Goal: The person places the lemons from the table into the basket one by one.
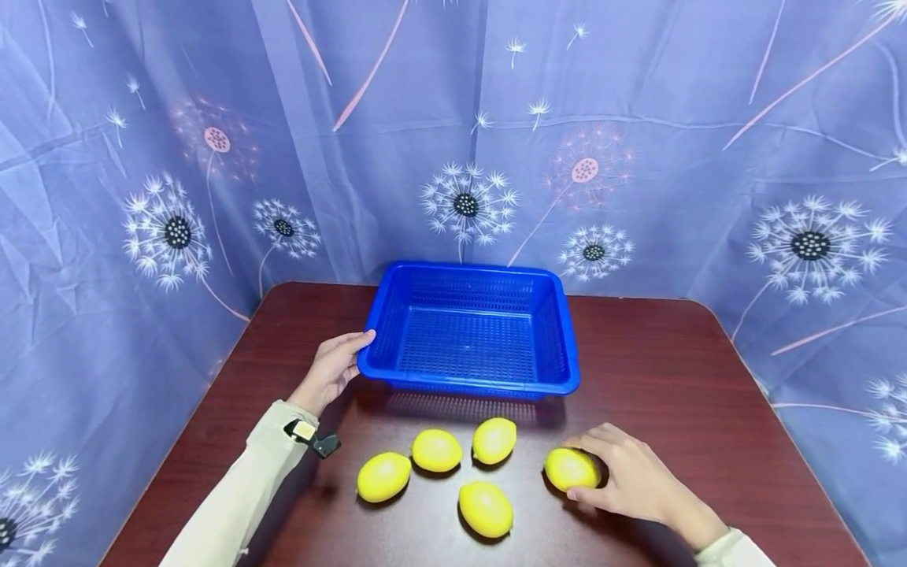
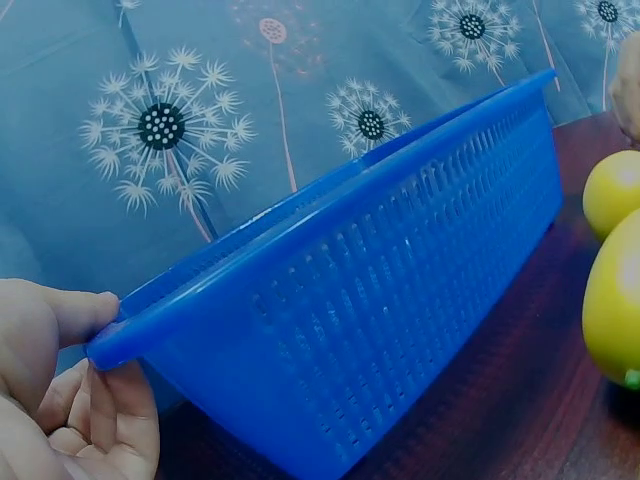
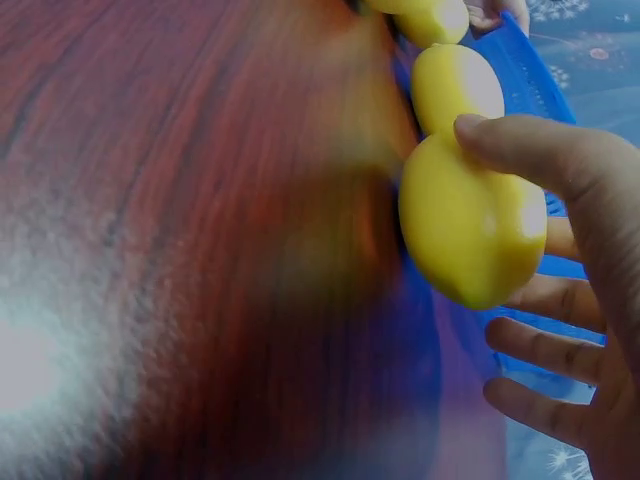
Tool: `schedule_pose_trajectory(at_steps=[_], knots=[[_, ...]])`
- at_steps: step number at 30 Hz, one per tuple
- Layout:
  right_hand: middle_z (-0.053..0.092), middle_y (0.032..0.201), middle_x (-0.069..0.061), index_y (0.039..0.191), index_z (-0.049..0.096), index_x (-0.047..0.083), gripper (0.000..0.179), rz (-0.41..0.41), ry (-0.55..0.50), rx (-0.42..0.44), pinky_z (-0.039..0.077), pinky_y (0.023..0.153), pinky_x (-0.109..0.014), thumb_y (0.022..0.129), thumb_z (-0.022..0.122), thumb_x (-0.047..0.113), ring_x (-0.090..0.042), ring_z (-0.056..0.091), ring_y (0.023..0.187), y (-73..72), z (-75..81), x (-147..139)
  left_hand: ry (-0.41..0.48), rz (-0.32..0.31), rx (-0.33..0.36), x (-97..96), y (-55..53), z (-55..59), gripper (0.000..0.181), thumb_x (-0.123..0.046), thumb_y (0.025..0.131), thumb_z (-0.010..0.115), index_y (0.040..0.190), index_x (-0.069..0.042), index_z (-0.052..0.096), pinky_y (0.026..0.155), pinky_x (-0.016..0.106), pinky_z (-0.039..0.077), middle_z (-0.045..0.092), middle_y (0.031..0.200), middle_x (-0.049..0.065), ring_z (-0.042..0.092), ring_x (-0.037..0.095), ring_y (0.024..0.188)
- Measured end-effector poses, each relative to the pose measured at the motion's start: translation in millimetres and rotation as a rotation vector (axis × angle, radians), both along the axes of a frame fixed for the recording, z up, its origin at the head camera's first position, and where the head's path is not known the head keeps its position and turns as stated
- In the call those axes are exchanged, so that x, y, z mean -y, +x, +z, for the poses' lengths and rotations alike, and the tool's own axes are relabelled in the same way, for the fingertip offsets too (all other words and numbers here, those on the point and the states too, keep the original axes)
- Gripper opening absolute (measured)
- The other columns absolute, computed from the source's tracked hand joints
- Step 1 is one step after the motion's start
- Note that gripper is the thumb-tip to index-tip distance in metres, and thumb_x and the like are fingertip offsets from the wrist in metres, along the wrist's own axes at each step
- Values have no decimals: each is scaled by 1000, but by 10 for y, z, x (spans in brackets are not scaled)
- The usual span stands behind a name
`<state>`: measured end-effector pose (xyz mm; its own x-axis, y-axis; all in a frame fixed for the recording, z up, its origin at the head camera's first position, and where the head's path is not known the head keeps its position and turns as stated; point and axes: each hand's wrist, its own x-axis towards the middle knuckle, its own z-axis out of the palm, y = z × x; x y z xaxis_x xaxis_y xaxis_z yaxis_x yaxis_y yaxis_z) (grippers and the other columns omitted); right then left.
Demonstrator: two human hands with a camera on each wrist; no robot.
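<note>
A blue plastic basket [image 1: 468, 386] stands at the back of the table with its perforated floor showing. My left hand [image 1: 335, 368] pinches its left rim, thumb on top and fingers curled underneath, as the left wrist view shows at the basket's corner [image 2: 115, 345]. To the right, my right hand [image 1: 627, 472] holds a yellow lemon [image 1: 567, 470] low over the table. In the right wrist view the thumb [image 3: 530, 150] lies against this lemon [image 3: 465, 225], with the fingers on its far side.
Several more lemons lie in front of the basket: one at the left [image 1: 383, 477], others nearer the middle, including the closest one [image 1: 486, 509]. The dark red wooden table [image 1: 659, 354] meets a blue dandelion-print curtain [image 1: 659, 157] behind it.
</note>
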<state>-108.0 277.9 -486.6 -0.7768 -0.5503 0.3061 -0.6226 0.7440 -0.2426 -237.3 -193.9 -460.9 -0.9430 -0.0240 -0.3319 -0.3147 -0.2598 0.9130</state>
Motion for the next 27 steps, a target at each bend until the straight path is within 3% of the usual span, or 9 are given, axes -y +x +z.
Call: schedule_pose_trajectory(at_steps=[9, 14, 20, 27], knots=[[61, 99, 23, 112, 72, 30, 57, 18, -31, -22, 50, 65, -23, 62, 93, 46, 3, 53, 90, 19, -44, 25, 22, 12, 10, -8, -24, -21, 10, -18, 98, 72, 101, -10, 67, 67, 23, 59, 73, 82, -2, 69, 10, 71], [62, 100, 23, 114, 72, 28, 56, 43, -91, -43, 49, 65, -23, 65, 94, 44, 2, 54, 89, 16, 57, 37, 23, 13, 16, -4, -24, -21, 9, -19, 98, 72, 98, -12, 67, 67, 23, 59, 73, 82, -3, 69, 10, 71], [66, 105, 20, 119, 71, 27, 57, 123, -166, -42, 50, 74, -21, 69, 95, 39, -1, 57, 92, -91, 396, 9, 32, 8, 12, 3, -14, -12, 7, -18, 98, 71, 98, -13, 67, 68, 24, 59, 73, 83, -3, 69, 10, 72], [68, 112, 22, 123, 69, 31, 61, 188, -185, 12, 54, 78, -25, 69, 95, 32, 0, 62, 98, -365, 925, 62, 50, -3, 13, 7, -21, -26, 6, -17, 99, 71, 95, -14, 68, 67, 23, 59, 73, 82, -3, 69, 9, 71]])
